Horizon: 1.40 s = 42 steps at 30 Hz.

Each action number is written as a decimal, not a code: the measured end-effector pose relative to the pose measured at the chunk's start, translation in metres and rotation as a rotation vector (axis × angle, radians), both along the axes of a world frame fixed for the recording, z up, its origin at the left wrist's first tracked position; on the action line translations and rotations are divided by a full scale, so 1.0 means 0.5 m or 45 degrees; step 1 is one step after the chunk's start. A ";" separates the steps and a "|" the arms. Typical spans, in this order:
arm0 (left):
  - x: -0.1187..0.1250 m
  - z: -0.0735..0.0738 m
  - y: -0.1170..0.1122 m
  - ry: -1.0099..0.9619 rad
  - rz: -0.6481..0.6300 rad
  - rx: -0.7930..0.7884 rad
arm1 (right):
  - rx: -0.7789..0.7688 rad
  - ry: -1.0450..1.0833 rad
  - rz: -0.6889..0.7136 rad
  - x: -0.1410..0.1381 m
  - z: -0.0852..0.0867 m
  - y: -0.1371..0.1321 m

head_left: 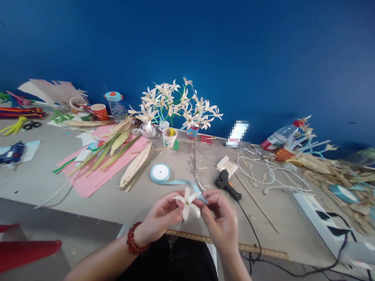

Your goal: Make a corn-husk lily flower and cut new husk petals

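Between my hands, just over the table's front edge, is a white flower (pixel 188 203) with pointed petals, its face turned towards me. My left hand (pixel 165 214) pinches it from the left, behind the petals. In the fingers of my right hand (pixel 220 214) is the end of a light blue ribbon (pixel 178 182), close to the flower's right side. That ribbon runs back to its spool (pixel 160 173), which lies on the table. The flower's stem is mostly hidden by my fingers.
A black glue gun (pixel 227 184) lies right of my hands, its cord trailing off the front edge. White flowers (pixel 175 101) stand in cups at the back. Corn husks (pixel 136 164) and pink paper (pixel 88 181) lie left. A power strip (pixel 319 218) is at right.
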State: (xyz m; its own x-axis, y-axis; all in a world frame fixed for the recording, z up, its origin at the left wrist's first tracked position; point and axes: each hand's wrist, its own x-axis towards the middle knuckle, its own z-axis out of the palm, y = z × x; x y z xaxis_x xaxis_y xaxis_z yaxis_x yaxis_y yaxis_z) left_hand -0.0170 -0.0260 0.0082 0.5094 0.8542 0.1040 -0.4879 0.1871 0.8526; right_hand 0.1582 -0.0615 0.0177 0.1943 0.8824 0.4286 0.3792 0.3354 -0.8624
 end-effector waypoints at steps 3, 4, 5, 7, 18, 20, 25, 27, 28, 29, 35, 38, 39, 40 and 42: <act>0.012 -0.002 -0.004 -0.043 0.034 -0.021 | 0.021 -0.033 0.051 -0.011 -0.002 -0.007; 0.014 -0.003 -0.004 -0.087 0.034 -0.034 | 0.009 -0.017 0.093 -0.013 -0.003 -0.011; 0.016 -0.003 -0.003 -0.137 0.028 -0.056 | -0.011 0.001 0.142 -0.013 -0.003 -0.014; 0.017 -0.004 0.000 -0.240 0.010 -0.122 | -0.046 0.039 0.213 -0.013 -0.006 -0.019; 0.002 -0.008 0.004 -0.400 0.005 -0.271 | -0.236 0.548 0.206 -0.043 -0.015 0.001; 0.000 -0.019 0.001 -0.365 0.054 -0.273 | -0.260 0.620 0.159 -0.053 -0.022 0.000; 0.002 -0.047 -0.008 -0.182 0.174 -0.362 | -0.234 0.474 0.011 -0.075 -0.046 -0.009; 0.006 -0.053 -0.010 -0.094 0.209 -0.398 | -0.222 0.385 -0.025 -0.082 -0.052 -0.012; 0.008 -0.055 -0.010 -0.052 0.238 -0.406 | -0.221 0.345 -0.042 -0.085 -0.054 -0.013; 0.011 -0.056 -0.010 -0.018 0.272 -0.412 | -0.221 0.309 -0.055 -0.087 -0.056 -0.014; 0.032 -0.049 0.005 -0.036 0.304 -0.499 | -0.184 0.215 -0.027 -0.077 -0.059 -0.022; 0.039 -0.042 0.015 -0.045 0.254 -0.525 | -0.162 0.221 -0.006 -0.059 -0.061 -0.017; 0.040 -0.041 0.018 -0.040 0.239 -0.522 | -0.164 0.276 -0.004 -0.054 -0.062 -0.013; 0.042 -0.041 0.020 -0.034 0.220 -0.513 | -0.175 0.358 0.006 -0.049 -0.063 -0.006; 0.043 -0.041 0.024 -0.023 0.168 -0.490 | -0.227 0.548 0.058 -0.042 -0.063 0.008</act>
